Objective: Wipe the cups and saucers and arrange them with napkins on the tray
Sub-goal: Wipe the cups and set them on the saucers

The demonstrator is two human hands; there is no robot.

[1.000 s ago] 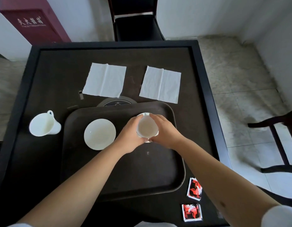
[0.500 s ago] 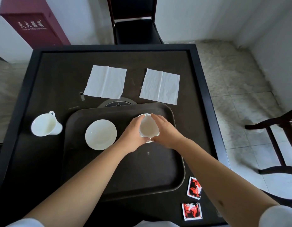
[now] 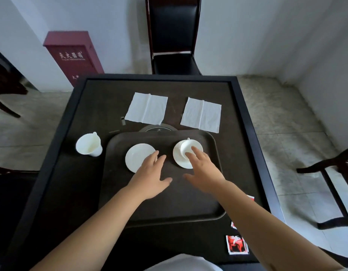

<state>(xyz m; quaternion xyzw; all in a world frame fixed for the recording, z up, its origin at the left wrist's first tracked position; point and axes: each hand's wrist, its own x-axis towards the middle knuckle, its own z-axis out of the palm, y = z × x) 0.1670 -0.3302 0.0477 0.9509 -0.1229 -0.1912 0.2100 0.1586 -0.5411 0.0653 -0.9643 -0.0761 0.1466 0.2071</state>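
A dark brown tray lies on the black table. On its far right, a white cup stands on a white saucer. A bare white saucer lies on the tray's far left. Another white cup stands on the table left of the tray. Two white napkins lie flat beyond the tray. My left hand hovers open, fingertips over the bare saucer's right edge. My right hand is open with spread fingers, fingertips at the cup's near side.
Red sachets lie on the table at the near right corner. A round inset disc shows just behind the tray. A black chair stands beyond the table, another chair to the right, a red cabinet at the back left.
Both hands held the cup over the tray; now it stands on the right saucer and both hands have let go and drawn back open. The view has tilted up.
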